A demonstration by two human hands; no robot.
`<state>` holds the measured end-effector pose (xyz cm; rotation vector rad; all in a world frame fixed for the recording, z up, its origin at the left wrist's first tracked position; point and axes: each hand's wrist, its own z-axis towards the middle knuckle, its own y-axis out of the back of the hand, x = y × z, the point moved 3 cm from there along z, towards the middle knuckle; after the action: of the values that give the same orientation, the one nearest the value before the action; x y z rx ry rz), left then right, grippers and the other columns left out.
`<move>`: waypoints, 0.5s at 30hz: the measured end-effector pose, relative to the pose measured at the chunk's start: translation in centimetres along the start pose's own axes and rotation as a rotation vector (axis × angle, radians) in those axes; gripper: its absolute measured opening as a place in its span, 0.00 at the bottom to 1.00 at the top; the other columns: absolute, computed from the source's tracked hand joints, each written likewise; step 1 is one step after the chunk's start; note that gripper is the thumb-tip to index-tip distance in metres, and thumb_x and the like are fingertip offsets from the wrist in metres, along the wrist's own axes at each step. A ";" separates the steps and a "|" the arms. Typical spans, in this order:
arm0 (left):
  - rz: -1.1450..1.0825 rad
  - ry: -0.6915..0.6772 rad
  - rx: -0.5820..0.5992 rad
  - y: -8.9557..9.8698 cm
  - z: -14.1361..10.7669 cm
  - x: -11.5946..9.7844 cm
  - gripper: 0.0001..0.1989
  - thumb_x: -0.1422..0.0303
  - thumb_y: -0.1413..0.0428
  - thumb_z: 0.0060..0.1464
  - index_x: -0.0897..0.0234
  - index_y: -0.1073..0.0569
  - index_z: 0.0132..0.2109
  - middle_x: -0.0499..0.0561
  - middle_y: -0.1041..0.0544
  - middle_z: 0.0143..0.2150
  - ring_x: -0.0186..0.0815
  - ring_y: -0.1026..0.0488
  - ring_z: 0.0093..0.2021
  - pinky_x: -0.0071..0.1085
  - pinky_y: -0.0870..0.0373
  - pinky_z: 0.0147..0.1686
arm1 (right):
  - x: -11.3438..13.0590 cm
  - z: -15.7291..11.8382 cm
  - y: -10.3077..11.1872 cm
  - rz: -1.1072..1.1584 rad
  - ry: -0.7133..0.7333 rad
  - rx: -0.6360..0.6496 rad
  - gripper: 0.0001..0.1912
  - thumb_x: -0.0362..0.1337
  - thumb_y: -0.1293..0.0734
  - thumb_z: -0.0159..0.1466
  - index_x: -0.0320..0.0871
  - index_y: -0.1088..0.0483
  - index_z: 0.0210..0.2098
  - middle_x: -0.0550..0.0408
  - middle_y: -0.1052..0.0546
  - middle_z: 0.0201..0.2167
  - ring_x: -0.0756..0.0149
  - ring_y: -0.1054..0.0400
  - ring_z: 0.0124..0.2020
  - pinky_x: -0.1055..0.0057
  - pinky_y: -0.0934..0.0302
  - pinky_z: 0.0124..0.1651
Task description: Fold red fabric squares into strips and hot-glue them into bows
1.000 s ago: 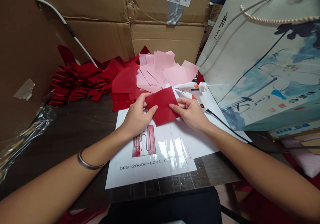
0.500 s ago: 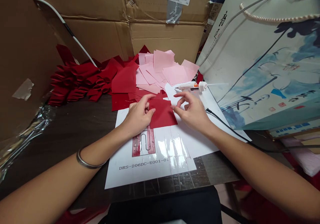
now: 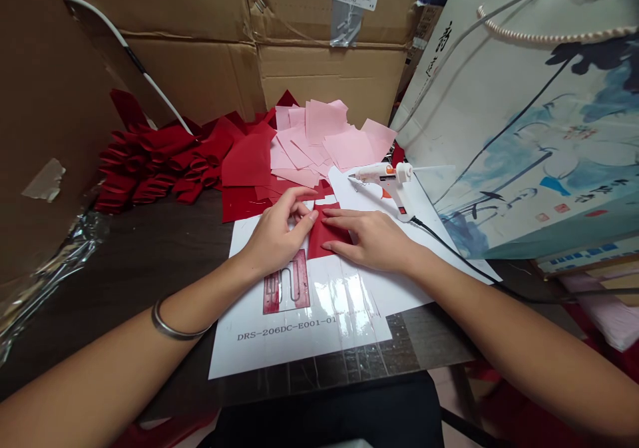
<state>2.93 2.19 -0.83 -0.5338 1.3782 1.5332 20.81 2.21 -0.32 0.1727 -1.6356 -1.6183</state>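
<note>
A small red square sheet (image 3: 329,235), paper or cloth, lies in front of me with its left part folded over. My left hand (image 3: 282,228) is closed at its left edge, thumb and fingertips pinching the fold. My right hand (image 3: 369,235) rests on the sheet's right side, its fingers stretched out leftward across the red surface. Part of the sheet is hidden beneath these fingers. Under it is a white printed page (image 3: 299,348) with a red picture and lettering. Just beyond my right hand, a white hot glue gun (image 3: 394,182) lies with its nozzle pointing left.
Pink square sheets (image 3: 324,132) are heaped at the back, beside loose red sheets (image 3: 249,158). Folded red pieces (image 3: 154,162) are piled to the left. Cardboard (image 3: 200,72) walls the back, a printed bag (image 3: 529,135) the right. The glue gun's black cord (image 3: 464,261) runs right.
The red sheet's left side has been folded over, so it looks narrower. My right hand has moved from the sheet's right edge onto its surface, fingers flattening. The glue gun's handle now shows.
</note>
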 end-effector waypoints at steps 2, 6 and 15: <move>-0.015 -0.044 0.030 -0.2 -0.1 -0.2 0.12 0.68 0.50 0.63 0.62 0.36 0.53 0.51 0.25 0.40 0.36 0.27 0.41 0.34 0.32 0.43 | 0.1 0.0 -0.1 -0.030 -0.009 0.009 0.17 0.46 0.37 0.65 0.46 0.26 0.48 0.52 0.23 0.52 0.54 0.29 0.50 0.60 0.36 0.45; 0.225 -0.149 0.114 -0.4 -0.2 -0.5 0.06 0.70 0.47 0.59 0.62 0.31 0.45 0.52 0.25 0.44 0.39 0.29 0.45 0.38 0.34 0.47 | 0.4 0.0 -0.1 -0.061 -0.010 0.006 0.12 0.39 0.38 0.63 0.47 0.26 0.43 0.55 0.21 0.42 0.61 0.29 0.37 0.67 0.42 0.35; 0.576 -0.252 0.140 -0.5 -0.3 -0.4 0.14 0.65 0.45 0.59 0.65 0.26 0.50 0.55 0.24 0.44 0.44 0.32 0.45 0.41 0.35 0.48 | -0.1 -0.1 0.8 -0.044 0.001 -0.001 0.15 0.40 0.37 0.62 0.47 0.26 0.47 0.53 0.20 0.41 0.56 0.28 0.41 0.60 0.38 0.42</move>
<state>3.43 1.73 -0.86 0.1630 1.4965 1.8578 21.27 2.38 0.28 0.2107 -1.6404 -1.6522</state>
